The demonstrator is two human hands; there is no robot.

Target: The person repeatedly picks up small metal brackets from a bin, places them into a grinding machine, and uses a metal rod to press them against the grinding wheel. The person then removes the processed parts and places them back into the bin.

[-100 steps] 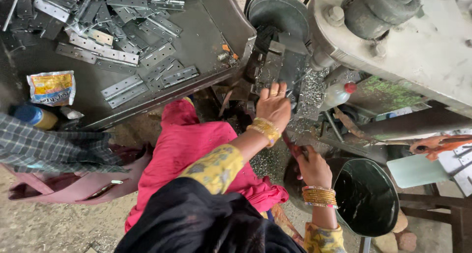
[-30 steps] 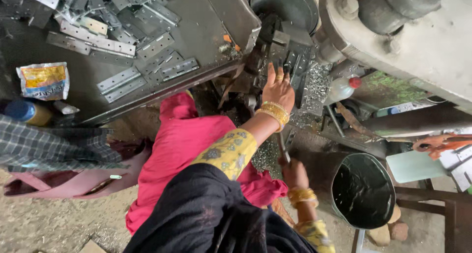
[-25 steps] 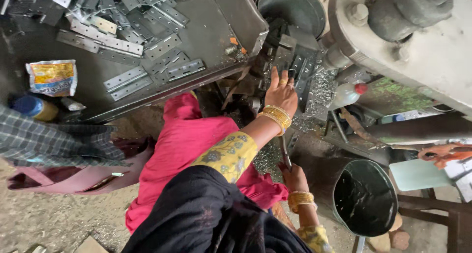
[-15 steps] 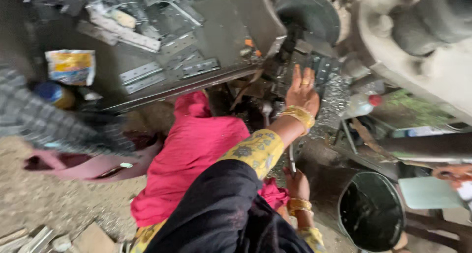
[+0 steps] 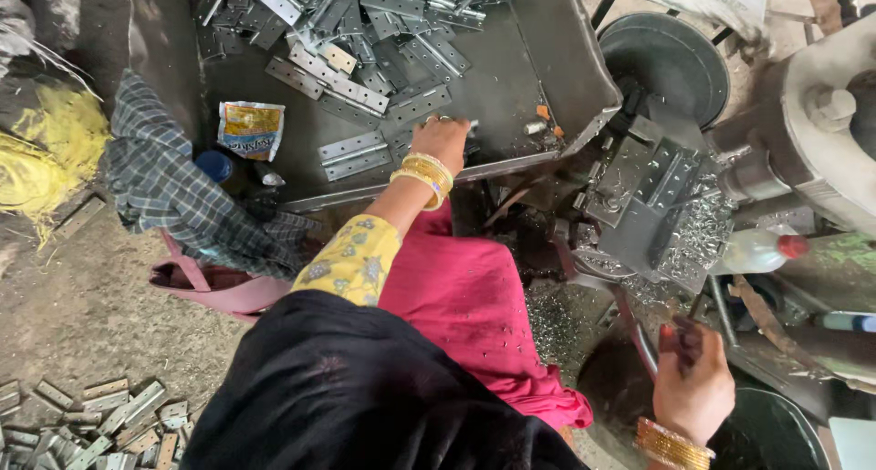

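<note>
Steel hinge plates lie heaped on the far worktop, where the left hand curls its grip onto one at the near edge, while the right hand clenches the press lever, risking a pinch if pulled early.

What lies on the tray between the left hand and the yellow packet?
In the head view, two flat metal hinges lie between the left hand and the yellow packet.
</note>
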